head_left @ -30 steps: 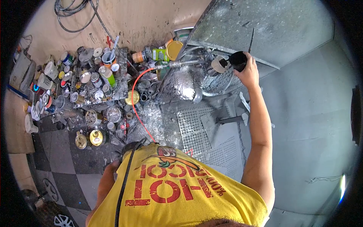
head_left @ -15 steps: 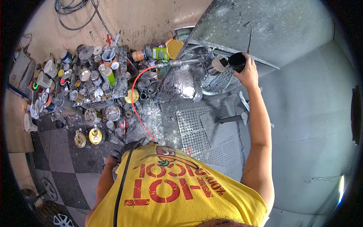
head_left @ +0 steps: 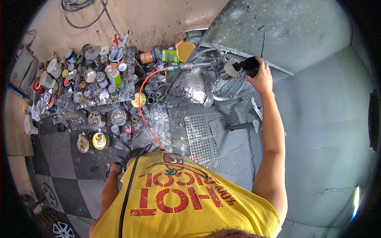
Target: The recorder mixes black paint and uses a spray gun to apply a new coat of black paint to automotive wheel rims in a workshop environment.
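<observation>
In the head view, I have the right hand out at full reach, its grip wrapped around a black cup near the tall grey panel. The cup sits just to the right of a pale cup; something black lies between the two, and I can't make out whether their rims touch. A thin dark stick rises behind the fingers. The left hand hangs low beside the yellow shirt, dim and small from here, so I cannot tell whether its grip is wide or narrow. A red hose curves from a metal fitting down to the shirt. On my left, a paint-crusted surface carries crowded jars and a green-sided bottle; two gold-topped tins stand on the chequered floor.
</observation>
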`<action>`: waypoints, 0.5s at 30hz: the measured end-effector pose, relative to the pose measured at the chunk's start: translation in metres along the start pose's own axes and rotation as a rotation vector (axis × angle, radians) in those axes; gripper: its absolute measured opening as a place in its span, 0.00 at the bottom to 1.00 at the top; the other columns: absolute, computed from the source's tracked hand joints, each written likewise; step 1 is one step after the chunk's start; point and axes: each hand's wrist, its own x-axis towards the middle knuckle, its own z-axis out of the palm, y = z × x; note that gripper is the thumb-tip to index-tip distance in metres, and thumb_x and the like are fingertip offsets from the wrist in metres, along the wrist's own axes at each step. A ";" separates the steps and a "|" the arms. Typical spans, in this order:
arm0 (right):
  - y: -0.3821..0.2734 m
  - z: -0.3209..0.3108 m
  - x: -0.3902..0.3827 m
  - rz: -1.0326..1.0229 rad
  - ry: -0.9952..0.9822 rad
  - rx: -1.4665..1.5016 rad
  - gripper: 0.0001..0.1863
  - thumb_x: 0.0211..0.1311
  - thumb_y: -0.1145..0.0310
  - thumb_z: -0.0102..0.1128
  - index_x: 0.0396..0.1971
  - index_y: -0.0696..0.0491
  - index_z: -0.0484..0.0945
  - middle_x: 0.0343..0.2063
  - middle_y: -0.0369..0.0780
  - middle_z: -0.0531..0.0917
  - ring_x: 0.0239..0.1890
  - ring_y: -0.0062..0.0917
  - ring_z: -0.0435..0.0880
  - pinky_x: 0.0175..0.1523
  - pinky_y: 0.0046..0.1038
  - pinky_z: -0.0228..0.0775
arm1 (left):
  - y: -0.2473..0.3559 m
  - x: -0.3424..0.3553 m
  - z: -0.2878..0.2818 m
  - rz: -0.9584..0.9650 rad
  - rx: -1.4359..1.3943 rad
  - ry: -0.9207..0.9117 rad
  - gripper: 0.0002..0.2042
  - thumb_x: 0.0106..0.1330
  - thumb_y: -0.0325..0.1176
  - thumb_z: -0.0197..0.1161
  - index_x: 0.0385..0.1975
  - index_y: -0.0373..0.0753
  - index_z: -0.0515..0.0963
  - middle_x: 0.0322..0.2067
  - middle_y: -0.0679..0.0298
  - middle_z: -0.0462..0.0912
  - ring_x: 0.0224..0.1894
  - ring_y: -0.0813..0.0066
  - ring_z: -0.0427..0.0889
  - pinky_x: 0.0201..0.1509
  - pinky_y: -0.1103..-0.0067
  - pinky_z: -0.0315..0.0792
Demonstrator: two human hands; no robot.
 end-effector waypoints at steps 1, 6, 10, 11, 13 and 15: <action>0.009 0.000 -0.003 0.016 0.004 0.014 0.48 0.37 0.67 0.79 0.64 0.49 0.65 0.55 0.49 0.77 0.59 0.49 0.75 0.62 0.43 0.71 | -0.027 0.014 0.020 -0.013 0.029 -0.002 0.14 0.66 0.35 0.54 0.43 0.37 0.84 0.48 0.49 0.85 0.54 0.50 0.83 0.60 0.64 0.76; 0.019 0.001 -0.006 0.016 0.062 0.042 0.50 0.36 0.66 0.80 0.65 0.49 0.63 0.55 0.50 0.77 0.58 0.50 0.76 0.61 0.43 0.73 | -0.048 0.033 0.036 -0.001 -0.938 0.105 0.16 0.65 0.39 0.59 0.48 0.38 0.84 0.50 0.50 0.85 0.55 0.53 0.82 0.60 0.67 0.75; 0.005 -0.003 -0.005 0.182 0.086 0.215 0.52 0.38 0.61 0.83 0.66 0.51 0.61 0.57 0.53 0.77 0.59 0.48 0.78 0.62 0.42 0.73 | -0.031 0.016 0.013 -0.018 -0.437 0.064 0.18 0.66 0.41 0.61 0.50 0.38 0.84 0.51 0.49 0.85 0.55 0.54 0.83 0.59 0.67 0.75; 0.005 -0.002 -0.005 0.253 0.103 0.306 0.53 0.39 0.59 0.83 0.66 0.52 0.60 0.58 0.54 0.76 0.60 0.47 0.78 0.62 0.41 0.72 | -0.034 0.006 0.005 -0.012 -0.530 0.038 0.18 0.66 0.41 0.61 0.50 0.38 0.84 0.50 0.49 0.85 0.55 0.55 0.83 0.59 0.67 0.74; -0.002 0.004 -0.006 0.326 0.146 0.476 0.57 0.40 0.55 0.85 0.68 0.55 0.56 0.56 0.55 0.77 0.58 0.45 0.78 0.63 0.39 0.70 | -0.031 -0.013 -0.009 0.007 -0.500 0.051 0.18 0.66 0.41 0.61 0.50 0.38 0.84 0.50 0.50 0.86 0.54 0.56 0.84 0.58 0.67 0.74; 0.015 0.024 -0.014 0.358 0.172 0.617 0.56 0.45 0.66 0.84 0.69 0.55 0.51 0.55 0.50 0.74 0.55 0.37 0.77 0.61 0.36 0.72 | -0.017 -0.017 -0.039 0.124 -0.520 0.061 0.18 0.67 0.41 0.59 0.50 0.39 0.84 0.49 0.51 0.86 0.51 0.57 0.85 0.56 0.66 0.75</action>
